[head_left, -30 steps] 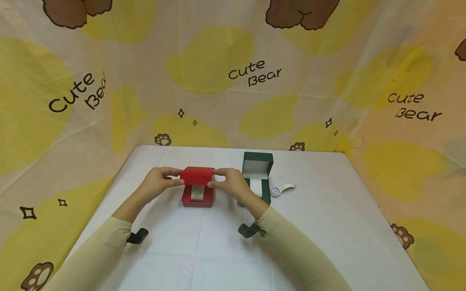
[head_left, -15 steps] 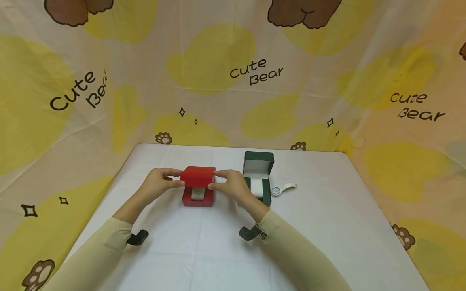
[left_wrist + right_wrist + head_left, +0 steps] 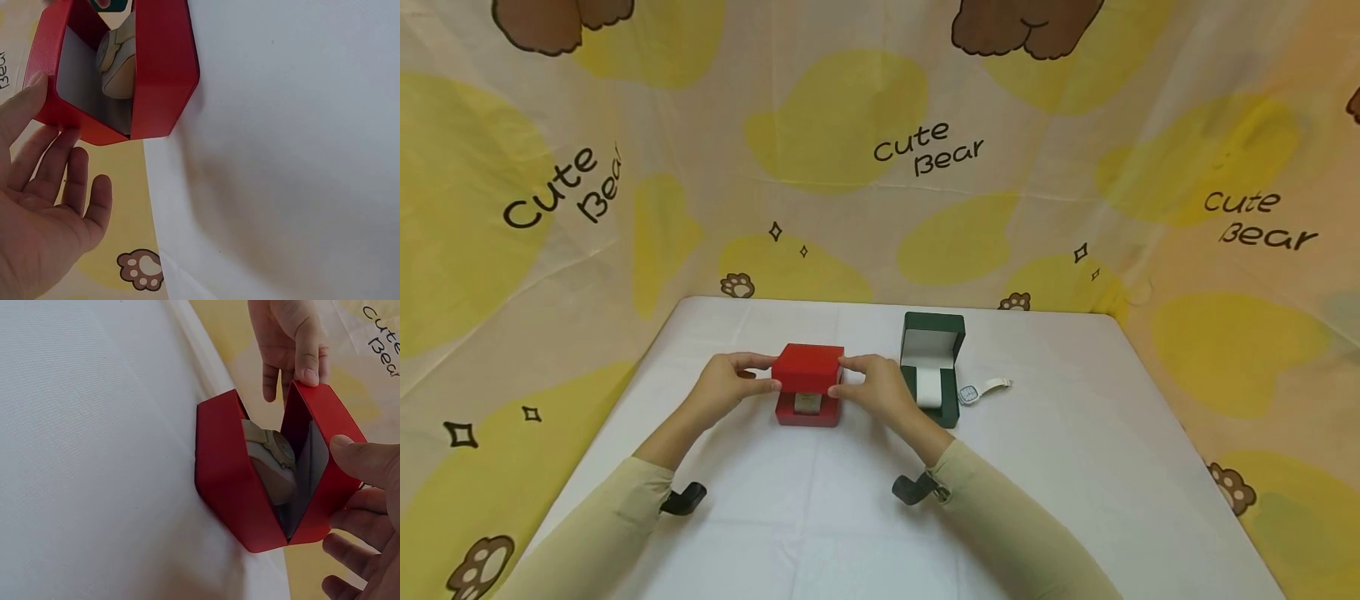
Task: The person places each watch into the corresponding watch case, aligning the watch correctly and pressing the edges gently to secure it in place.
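The left hand (image 3: 724,388) and right hand (image 3: 880,383) pinch opposite ends of the lid (image 3: 807,368) of a red box (image 3: 807,420), partly open over a watch (image 3: 280,447) on a cushion (image 3: 275,482). It sits left of centre, toward the far side of the worktop (image 3: 1037,500). To its right stands a wide-open green box (image 3: 948,400); farther right lies a white-strapped watch (image 3: 981,392).

head: red lid (image 3: 808,367) partly hides watch (image 3: 807,405) | left wrist: left hand (image 3: 50,209) cropped
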Demonstrator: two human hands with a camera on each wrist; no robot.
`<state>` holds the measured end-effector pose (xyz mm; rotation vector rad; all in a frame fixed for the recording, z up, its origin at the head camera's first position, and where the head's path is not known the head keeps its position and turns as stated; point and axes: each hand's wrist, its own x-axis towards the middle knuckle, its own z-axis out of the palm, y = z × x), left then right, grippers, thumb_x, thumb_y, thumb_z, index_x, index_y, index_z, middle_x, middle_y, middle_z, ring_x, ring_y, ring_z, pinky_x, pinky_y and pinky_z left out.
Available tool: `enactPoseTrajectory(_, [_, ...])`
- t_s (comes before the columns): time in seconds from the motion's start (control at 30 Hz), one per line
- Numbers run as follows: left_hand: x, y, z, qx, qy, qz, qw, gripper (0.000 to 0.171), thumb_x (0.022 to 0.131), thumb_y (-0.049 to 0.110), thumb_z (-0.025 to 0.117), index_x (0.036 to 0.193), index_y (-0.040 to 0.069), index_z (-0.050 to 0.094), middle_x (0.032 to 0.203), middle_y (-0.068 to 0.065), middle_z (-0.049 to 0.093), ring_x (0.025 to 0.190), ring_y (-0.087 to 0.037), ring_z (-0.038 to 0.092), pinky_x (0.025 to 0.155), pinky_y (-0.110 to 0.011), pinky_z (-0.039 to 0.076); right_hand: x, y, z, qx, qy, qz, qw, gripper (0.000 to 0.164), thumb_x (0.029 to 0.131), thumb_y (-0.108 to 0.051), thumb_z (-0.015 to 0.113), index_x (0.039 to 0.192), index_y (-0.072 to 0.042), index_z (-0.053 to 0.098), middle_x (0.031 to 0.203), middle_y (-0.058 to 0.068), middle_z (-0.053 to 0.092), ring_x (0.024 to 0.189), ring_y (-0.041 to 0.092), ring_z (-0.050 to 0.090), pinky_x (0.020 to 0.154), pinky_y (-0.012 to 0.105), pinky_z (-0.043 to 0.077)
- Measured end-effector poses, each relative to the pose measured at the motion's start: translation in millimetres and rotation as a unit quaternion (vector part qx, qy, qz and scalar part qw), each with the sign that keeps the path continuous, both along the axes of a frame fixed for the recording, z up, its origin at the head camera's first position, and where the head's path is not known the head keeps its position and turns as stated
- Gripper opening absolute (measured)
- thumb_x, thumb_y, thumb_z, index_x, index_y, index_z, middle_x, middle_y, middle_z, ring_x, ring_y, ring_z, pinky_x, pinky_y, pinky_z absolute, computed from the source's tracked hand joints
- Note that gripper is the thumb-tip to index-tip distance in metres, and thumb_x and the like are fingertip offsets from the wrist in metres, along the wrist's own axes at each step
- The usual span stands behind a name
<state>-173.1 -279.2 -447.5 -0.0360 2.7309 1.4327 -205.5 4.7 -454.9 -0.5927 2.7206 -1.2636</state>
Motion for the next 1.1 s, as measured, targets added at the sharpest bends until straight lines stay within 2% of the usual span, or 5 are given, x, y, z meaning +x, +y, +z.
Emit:
enactPoseTrajectory(0.23, [4.1, 0, -1.8, -0.003, 0.002, 0.005, 1.0000, 0.063, 0.076, 0.043, 0.090, 0.129, 0.013, 0.073, 0.132, -0.012, 0.068, 0.108, -0.031, 0.059, 0.078, -0.034, 0.051, 3.0, -1, -4.4, -0.001, 0.022, -0.004, 1.000, 0.055, 0.082, -0.032, 0.086, 0.133, -0.019, 0.070, 0.131, 0.001, 0.071, 0.127, 0.023, 0.062, 0.105, 0.044, 0.049])
enactPoseTrajectory(0.4, [6.0, 0, -7.7, 0.002, 0.013, 0.008, 0.9999, 0.062, 0.075, 0.043, 0.091, 0.127, 0.014, 0.074, 0.129, -0.010, 0.071, 0.106, -0.030, 0.062, 0.077, -0.032, 0.052, 5.8, -2, -9.5, -0.011, 0.032, -0.009, 0.999, 0.056, 0.081, -0.029, 0.088, 0.132, -0.018, 0.070, 0.129, 0.001, 0.072, 0.124, 0.021, 0.064, 0.104, 0.042, 0.050])
enactPoseTrajectory(0.67, [11.3, 0, -17.4, 0.014, 0.013, 0.015, 0.9997, 0.059, 0.075, 0.040, 0.091, 0.126, 0.015, 0.074, 0.131, -0.010, 0.069, 0.114, -0.034, 0.062, 0.082, -0.035, 0.051, 11.0, -4, -18.4, -0.009, 0.041, -0.009, 0.999, 0.056, 0.081, -0.027, 0.088, 0.133, -0.018, 0.070, 0.129, -0.001, 0.072, 0.123, 0.020, 0.064, 0.104, 0.041, 0.050])
enactPoseTrajectory(0.9, [15.4, -1, -21.5, 0.012, 0.005, 0.016, 0.9998, 0.059, 0.076, 0.041, 0.091, 0.127, 0.015, 0.074, 0.133, -0.010, 0.068, 0.117, -0.035, 0.061, 0.083, -0.036, 0.051, 16.2, -3, -18.1, -0.016, 0.031, -0.004, 0.999, 0.057, 0.080, -0.026, 0.089, 0.133, -0.017, 0.069, 0.129, 0.002, 0.072, 0.121, 0.022, 0.064, 0.102, 0.042, 0.051])
enactPoseTrajectory(1.1, [16.7, 1, -21.3, 0.009, 0.008, 0.010, 0.9999, 0.060, 0.077, 0.042, 0.090, 0.127, 0.014, 0.073, 0.135, -0.010, 0.067, 0.119, -0.036, 0.060, 0.082, -0.035, 0.052, 16.9, -2, -16.2, -0.007, 0.046, 0.005, 0.999, 0.056, 0.081, -0.027, 0.088, 0.132, -0.015, 0.070, 0.129, 0.002, 0.072, 0.121, 0.022, 0.064, 0.102, 0.041, 0.051])
